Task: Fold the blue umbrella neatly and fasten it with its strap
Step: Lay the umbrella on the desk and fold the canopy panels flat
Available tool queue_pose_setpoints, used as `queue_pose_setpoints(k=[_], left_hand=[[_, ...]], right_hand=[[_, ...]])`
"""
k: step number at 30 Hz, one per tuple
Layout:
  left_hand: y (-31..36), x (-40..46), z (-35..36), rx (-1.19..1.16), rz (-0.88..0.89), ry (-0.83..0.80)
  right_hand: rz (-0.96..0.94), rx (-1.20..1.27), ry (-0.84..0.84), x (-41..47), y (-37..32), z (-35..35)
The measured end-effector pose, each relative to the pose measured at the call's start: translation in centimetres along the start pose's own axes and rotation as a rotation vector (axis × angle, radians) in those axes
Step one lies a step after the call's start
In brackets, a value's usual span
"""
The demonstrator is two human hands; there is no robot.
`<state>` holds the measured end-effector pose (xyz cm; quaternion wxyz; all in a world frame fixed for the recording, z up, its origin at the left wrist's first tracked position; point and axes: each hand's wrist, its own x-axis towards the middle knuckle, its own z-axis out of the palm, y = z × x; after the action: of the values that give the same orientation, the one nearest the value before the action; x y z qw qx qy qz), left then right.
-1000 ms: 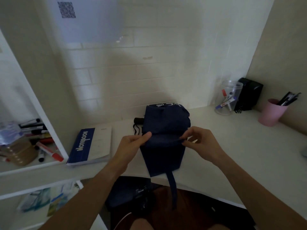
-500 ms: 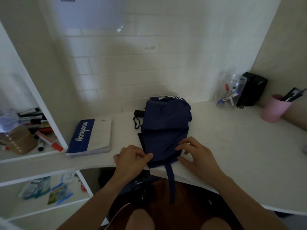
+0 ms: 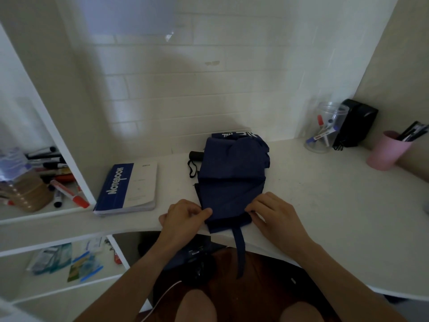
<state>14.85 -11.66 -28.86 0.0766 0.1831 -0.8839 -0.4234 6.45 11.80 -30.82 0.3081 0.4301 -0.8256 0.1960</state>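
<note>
The dark blue umbrella (image 3: 232,175) lies collapsed on the white desk (image 3: 325,205), its canopy folded flat into a rough rectangle. Its black handle (image 3: 196,156) with a wrist loop sticks out at the far left. The blue strap (image 3: 239,249) hangs from the near edge over the desk's front. My left hand (image 3: 183,217) pinches the near left corner of the canopy fabric. My right hand (image 3: 276,212) pinches the near right corner, pressing the fold down on the desk.
A blue and white notebook (image 3: 130,187) lies left of the umbrella. A clear jar of markers (image 3: 325,129), a black box (image 3: 355,124) and a pink pen cup (image 3: 387,151) stand at the back right. Shelves on the left hold markers (image 3: 65,189) and packets.
Both hands brought the lifted fabric fold down toward me and now press it flat at the umbrella's near edge. The camera view tilted downward.
</note>
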Motion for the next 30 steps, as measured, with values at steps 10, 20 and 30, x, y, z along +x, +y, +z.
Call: queue_pose_setpoints(k=[10,20,30], left_hand=[[-1.7,-0.2,1.1,0.313,0.198,0.057],[-0.3,4.0,1.9,0.648,0.845,-0.103],[-2.9,4.1,3.1,0.758,0.717,-0.216]], right_hand=[[-0.062,0.006,-0.157,-1.4,0.9,0.6],[-0.014,0.049,-0.340,0.2,0.6,-1.0],[0.179,-0.021,-0.651,2.3,2.1,3.6]])
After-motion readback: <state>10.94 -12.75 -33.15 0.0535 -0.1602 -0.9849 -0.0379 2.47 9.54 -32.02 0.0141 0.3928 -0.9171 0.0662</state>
